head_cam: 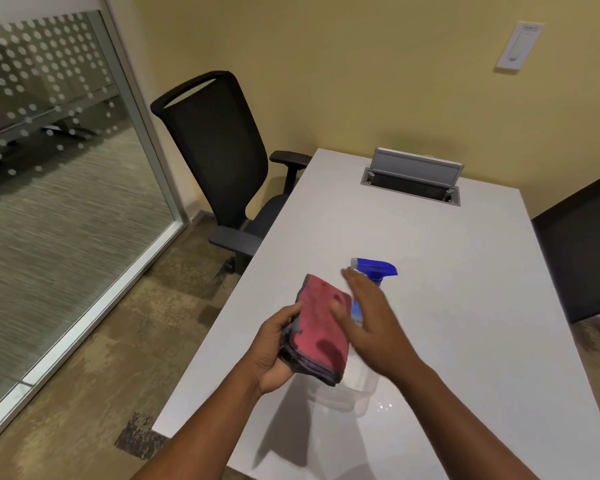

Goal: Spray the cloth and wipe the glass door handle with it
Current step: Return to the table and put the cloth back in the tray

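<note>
Cloth (pixel 321 327), folded red with dark patches, held by left hand (pixel 274 351).

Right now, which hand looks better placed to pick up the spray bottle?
The right hand, probably: it is open and right by the spray bottle, while the left hand is gripping the folded red cloth.

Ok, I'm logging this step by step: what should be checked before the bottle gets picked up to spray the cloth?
1. Cloth secured in left hand: ok, folded and gripped at its edge.
2. Right hand free to take the bottle: ok, open, over the spray bottle, grip not closed.
3. Bottle upright on the table: ok.
4. Nozzle facing the cloth: not ok, it points left, away from the person.
5. Liquid in bottle: cannot tell, body is clear and partly hidden.
6. Door handle within view: not ok, only the glass panel shows.
</note>
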A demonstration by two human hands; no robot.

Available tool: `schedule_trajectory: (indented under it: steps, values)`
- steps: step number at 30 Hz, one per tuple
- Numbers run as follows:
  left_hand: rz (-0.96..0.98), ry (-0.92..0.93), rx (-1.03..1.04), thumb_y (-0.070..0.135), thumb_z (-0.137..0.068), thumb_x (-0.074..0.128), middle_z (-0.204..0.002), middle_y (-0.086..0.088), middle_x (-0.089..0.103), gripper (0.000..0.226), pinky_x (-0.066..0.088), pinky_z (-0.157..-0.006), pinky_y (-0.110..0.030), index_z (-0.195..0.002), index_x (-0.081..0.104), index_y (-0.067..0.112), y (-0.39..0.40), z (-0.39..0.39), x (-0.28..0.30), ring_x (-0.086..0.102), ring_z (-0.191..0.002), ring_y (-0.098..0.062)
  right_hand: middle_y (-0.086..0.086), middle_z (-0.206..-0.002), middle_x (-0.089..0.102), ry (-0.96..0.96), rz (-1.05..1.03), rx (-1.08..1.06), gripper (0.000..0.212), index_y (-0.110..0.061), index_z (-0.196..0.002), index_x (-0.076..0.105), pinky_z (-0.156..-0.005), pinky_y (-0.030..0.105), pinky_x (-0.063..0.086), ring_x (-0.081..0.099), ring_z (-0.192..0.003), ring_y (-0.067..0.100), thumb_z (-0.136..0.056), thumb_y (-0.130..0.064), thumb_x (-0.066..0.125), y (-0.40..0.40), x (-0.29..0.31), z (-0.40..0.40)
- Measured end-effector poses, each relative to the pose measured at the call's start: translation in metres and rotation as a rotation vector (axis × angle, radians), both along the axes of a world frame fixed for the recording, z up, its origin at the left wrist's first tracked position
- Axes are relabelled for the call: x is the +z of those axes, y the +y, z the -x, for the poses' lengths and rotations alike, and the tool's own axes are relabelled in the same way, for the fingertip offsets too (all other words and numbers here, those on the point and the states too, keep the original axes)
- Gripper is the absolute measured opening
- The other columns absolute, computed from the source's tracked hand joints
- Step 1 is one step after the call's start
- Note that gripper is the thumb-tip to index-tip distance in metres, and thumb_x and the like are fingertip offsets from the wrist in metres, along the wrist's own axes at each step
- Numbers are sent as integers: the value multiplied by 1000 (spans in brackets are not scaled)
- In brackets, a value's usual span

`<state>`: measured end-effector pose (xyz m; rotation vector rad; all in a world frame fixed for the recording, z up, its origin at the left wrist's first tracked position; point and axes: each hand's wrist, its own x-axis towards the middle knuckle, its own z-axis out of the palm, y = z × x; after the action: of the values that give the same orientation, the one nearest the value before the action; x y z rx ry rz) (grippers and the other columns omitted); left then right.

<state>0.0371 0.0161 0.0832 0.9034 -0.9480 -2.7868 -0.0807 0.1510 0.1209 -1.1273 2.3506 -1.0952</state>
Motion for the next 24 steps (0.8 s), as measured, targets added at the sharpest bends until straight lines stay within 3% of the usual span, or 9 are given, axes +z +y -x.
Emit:
schedule_trajectory:
  steps: [1, 3, 8, 10, 14, 17, 20, 24]
  values:
    - [-25, -2, -12, 34, -90, 67, -114, -16, 72, 43, 51, -99, -46, -123, 72, 9, -3, 0, 0, 67, -101, -30, -8, -155, 41, -106, 50, -110, 63, -27, -149, 41, -117, 34, 29, 35, -143, 12, -95, -58, 49, 1, -1, 8]
    - [-26, -20, -52, 36, -92, 66, -109, -14, 71, 42, 52, -94, -42, -122, 72, 8, -6, 1, -1, 66, -94, -26, -5, -145, 54, -286, 52, -215, 49, -23, -142, 51, -108, 31, 39, 52, -129, 12, -97, -41, 57, 1, -5, 23]
    - [118, -98, -242, 42, -91, 65, -101, -10, 75, 36, 55, -85, -38, -107, 80, 14, -8, 12, 15, 70, -85, -23, -7, -142, 56, -438, -18, -160, 54, -26, -143, 49, -109, 37, 42, 56, -126, 12, -94, -47, 60, 10, -28, 39]
    - [161, -110, -324, 45, -87, 70, -104, -10, 74, 39, 54, -91, -40, -108, 80, 14, -10, 16, 21, 69, -89, -24, -5, -129, 66, -563, -10, -77, 42, -31, -132, 60, -103, 39, 49, 63, -116, 14, -96, -50, 56, 14, -35, 41]
    - [248, -159, -468, 54, -89, 66, -101, -7, 75, 40, 51, -97, -41, -98, 82, 19, -12, 23, 29, 68, -90, -23, 4, -109, 74, -699, 1, -13, 33, -19, -116, 71, -82, 31, 56, 71, -100, 21, -101, -40, 51, 23, -36, 40]
    - [298, -223, -538, 64, -86, 61, -108, -6, 74, 48, 48, -107, -44, -102, 81, 23, -14, 27, 33, 66, -99, -26, 5, -107, 75, -759, 23, -29, 30, -14, -116, 71, -83, 32, 56, 71, -96, 18, -102, -31, 50, 30, -40, 38]
    - [241, -187, -524, 61, -86, 63, -116, -9, 73, 54, 45, -111, -45, -115, 78, 18, -16, 29, 25, 64, -105, -27, 10, -108, 75, -817, 112, -149, 26, -12, -113, 72, -86, 38, 55, 70, -96, 23, -101, -25, 53, 34, -50, 38]
    - [103, -82, -312, 44, -85, 70, -111, -8, 73, 36, 47, -107, -44, -111, 78, 19, -23, 33, 8, 67, -101, -23, 11, -107, 75, -884, 257, -362, 22, -11, -112, 70, -81, 39, 54, 69, -90, 23, -101, -18, 53, 42, -58, 38]
